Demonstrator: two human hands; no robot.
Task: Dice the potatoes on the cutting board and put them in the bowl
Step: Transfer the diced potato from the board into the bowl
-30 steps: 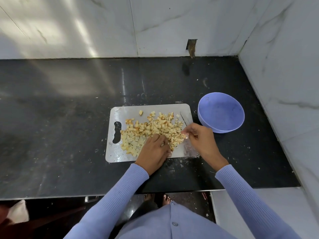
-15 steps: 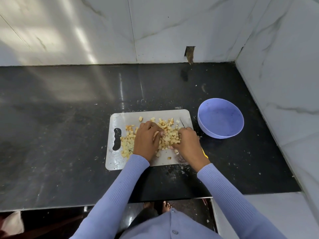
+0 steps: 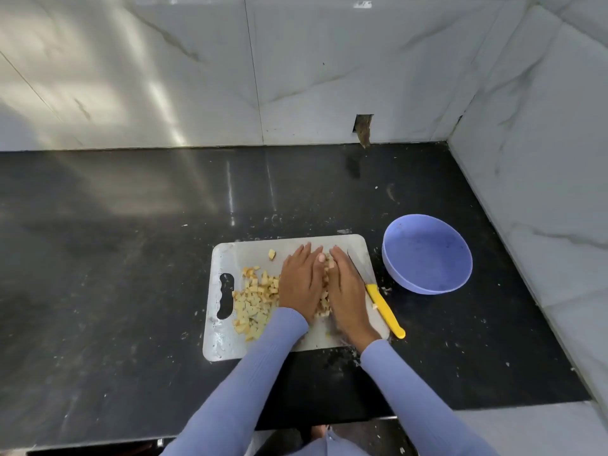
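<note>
On the glossy black stone table (image 3: 131,274) lies a pale grey rectangular plastic cutting board (image 3: 227,343) with a handle slot at its left end, and on it sits a heap of small yellow diced potato cubes (image 3: 253,301). The left hand (image 3: 301,284) and the right hand (image 3: 345,291) lie side by side on the board, palms turned toward each other, with their fingers (image 3: 306,255) straight and close together, cupping a mound of cubes between them; neither hand curls round anything. More cubes lie loose to the left of the left hand, and one single cube (image 3: 271,254) sits apart near the board's far edge. A knife with a dark blade and a yellow plastic handle (image 3: 383,306) rests at the board's right edge, just beside the right hand, handle end overhanging onto the table. The round lavender plastic bowl (image 3: 394,258) stands on the table to the right of the board, near it, with no cubes visible inside. Both arms wear lavender ribbed sleeves (image 3: 250,383).
</note>
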